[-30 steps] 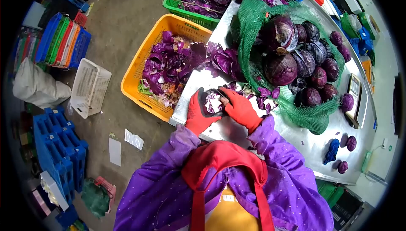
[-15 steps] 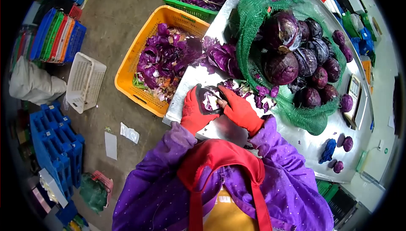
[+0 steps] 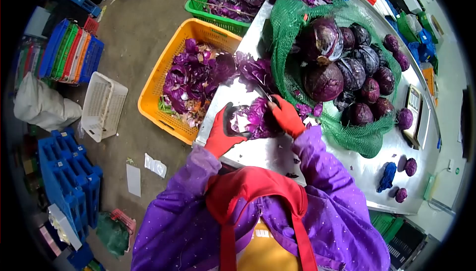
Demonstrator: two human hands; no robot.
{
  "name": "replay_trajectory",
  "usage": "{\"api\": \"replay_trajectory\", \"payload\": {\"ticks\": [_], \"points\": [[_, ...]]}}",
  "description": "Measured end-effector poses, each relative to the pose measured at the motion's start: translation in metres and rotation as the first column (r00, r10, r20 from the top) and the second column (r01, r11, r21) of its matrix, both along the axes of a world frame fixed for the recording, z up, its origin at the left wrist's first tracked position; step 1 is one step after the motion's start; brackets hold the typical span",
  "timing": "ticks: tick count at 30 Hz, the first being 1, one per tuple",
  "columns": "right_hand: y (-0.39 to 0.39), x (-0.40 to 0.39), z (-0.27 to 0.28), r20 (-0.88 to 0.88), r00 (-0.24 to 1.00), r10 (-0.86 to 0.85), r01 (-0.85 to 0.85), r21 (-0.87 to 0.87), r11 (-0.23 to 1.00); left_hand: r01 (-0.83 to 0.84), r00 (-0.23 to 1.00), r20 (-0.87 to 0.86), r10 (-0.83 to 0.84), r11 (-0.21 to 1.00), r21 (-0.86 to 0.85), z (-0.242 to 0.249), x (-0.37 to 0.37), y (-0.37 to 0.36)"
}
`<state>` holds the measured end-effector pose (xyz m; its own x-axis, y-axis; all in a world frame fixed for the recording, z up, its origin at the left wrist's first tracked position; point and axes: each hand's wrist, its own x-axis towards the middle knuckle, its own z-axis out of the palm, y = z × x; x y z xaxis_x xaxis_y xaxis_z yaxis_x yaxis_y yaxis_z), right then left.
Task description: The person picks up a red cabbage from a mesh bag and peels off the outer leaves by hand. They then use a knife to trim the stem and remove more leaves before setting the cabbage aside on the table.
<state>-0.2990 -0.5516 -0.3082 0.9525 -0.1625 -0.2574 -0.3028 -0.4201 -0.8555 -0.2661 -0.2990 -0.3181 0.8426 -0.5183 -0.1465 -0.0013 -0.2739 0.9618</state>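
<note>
The worktop (image 3: 362, 172) carries a green net bag (image 3: 280, 38) of purple cabbages (image 3: 323, 81). By the worktop's near-left corner, the left hand (image 3: 220, 134) and right hand (image 3: 288, 117) have fingers clamped, respectively, on a cut cabbage (image 3: 242, 123) and a thin knife-like tool (image 3: 267, 95).

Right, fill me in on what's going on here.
A person is working on a purple cabbage at a metal table. The left hand cups the cabbage; the right hand, beside it, holds what looks like a knife. Whole cabbages sit in an opened green net. Loose leaves lie in an orange crate by the table.
</note>
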Motion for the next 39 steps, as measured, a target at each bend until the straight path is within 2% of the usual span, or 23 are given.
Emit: {"api": "replay_trajectory", "payload": {"ticks": [1,4,5,7,8,9,11,12,13,15,16,19,20,23,24,27,28,31,35,36,37,38,39], "points": [[0.005,-0.010,0.003,0.057,0.998,-0.034,0.033,0.018,0.999,-0.233,0.934,-0.349,0.076,0.870,-0.434,-0.006,-0.009,-0.006],[0.033,-0.047,0.031,-0.063,0.998,0.011,-0.016,-0.073,0.997,-0.537,0.762,-0.615,0.204,0.730,-0.423,-0.001,-0.021,-0.015],[0.040,-0.056,0.045,-0.046,0.999,0.019,-0.019,0.000,1.000,-0.497,0.820,-0.489,0.298,0.794,-0.350,-0.011,-0.025,-0.017],[0.022,-0.063,0.018,-0.321,0.934,-0.154,0.177,0.043,0.983,-0.344,0.939,-0.128,0.319,0.878,-0.334,-0.024,-0.031,-0.020],[0.019,-0.059,0.020,-0.278,0.947,-0.160,0.175,0.030,0.984,-0.378,0.918,-0.251,0.306,0.865,-0.330,-0.020,-0.031,-0.023],[0.017,-0.054,0.024,-0.234,0.958,-0.164,0.173,0.016,0.985,-0.374,0.906,-0.378,0.192,0.782,-0.498,-0.015,-0.033,-0.027],[0.025,-0.054,0.048,-0.218,0.964,-0.149,0.124,-0.126,0.984,-0.371,0.908,-0.363,0.211,0.809,-0.457,-0.006,-0.032,-0.027],[0.033,-0.057,0.040,-0.050,0.988,-0.145,0.134,-0.178,0.975,-0.343,0.917,-0.354,0.187,0.821,-0.457,-0.016,-0.031,-0.026],[0.036,-0.057,0.036,0.016,0.998,-0.057,0.059,-0.198,0.979,-0.328,0.923,-0.322,0.211,0.868,-0.372,-0.017,-0.030,-0.025],[0.045,-0.045,0.052,0.042,0.989,0.140,-0.128,-0.213,0.969,-0.298,0.935,-0.254,0.247,0.936,-0.186,-0.012,-0.028,-0.023],[0.047,-0.040,0.050,0.009,0.981,0.192,-0.184,-0.251,0.950,-0.313,0.915,-0.338,0.221,0.918,-0.245,-0.019,-0.026,-0.023],[0.044,-0.024,0.046,-0.088,0.962,0.259,-0.271,-0.202,0.941,-0.319,0.902,-0.362,0.234,0.927,-0.196,-0.019,-0.024,-0.024],[0.043,-0.020,0.047,-0.110,0.966,0.236,-0.250,-0.147,0.957,-0.324,0.899,-0.383,0.214,0.913,-0.249,-0.018,-0.021,-0.024],[0.030,-0.009,0.035,-0.090,0.979,0.181,-0.193,-0.160,0.968,-0.246,0.951,-0.227,0.211,0.959,-0.140,-0.010,-0.022,-0.021],[0.027,-0.006,0.036,-0.157,0.972,0.177,-0.191,-0.074,0.979,-0.263,0.938,-0.287,0.197,0.940,-0.217,-0.017,-0.020,-0.023],[0.025,-0.010,0.039,-0.087,0.984,0.158,-0.150,0.094,0.984,-0.188,0.974,-0.138,0.180,0.981,-0.045,-0.026,-0.014,-0.019],[0.029,-0.014,0.038,-0.031,0.983,0.182,-0.179,0.067,0.981,-0.194,0.962,-0.215,0.169,0.976,-0.103,-0.028,-0.014,-0.019],[0.035,-0.013,0.041,-0.084,0.967,0.241,-0.248,-0.092,0.964,-0.236,0.941,-0.288,0.176,0.953,-0.189,-0.035,-0.016,-0.022],[0.040,-0.011,0.017,0.044,0.989,0.140,-0.129,-0.182,0.975,-0.251,0.915,-0.373,0.153,0.940,-0.232,-0.015,-0.008,-0.028],[0.037,-0.008,0.019,0.025,0.994,0.103,-0.099,-0.128,0.987,-0.228,0.913,-0.390,0.122,0.944,-0.237,-0.010,-0.004,-0.031],[0.032,-0.005,0.002,-0.074,0.996,0.058,-0.075,-0.261,0.962,-0.198,0.909,-0.407,0.086,0.950,-0.243,-0.010,-0.004,-0.030],[0.024,-0.008,-0.022,-0.100,0.994,0.048,-0.078,-0.320,0.944,-0.135,0.949,-0.307,0.066,0.969,-0.208,-0.026,-0.004,-0.025],[0.019,-0.007,-0.026,-0.091,0.995,0.030,-0.052,-0.253,0.966,-0.089,0.978,-0.200,0.056,0.983,-0.159,-0.043,-0.004,-0.018]]}}
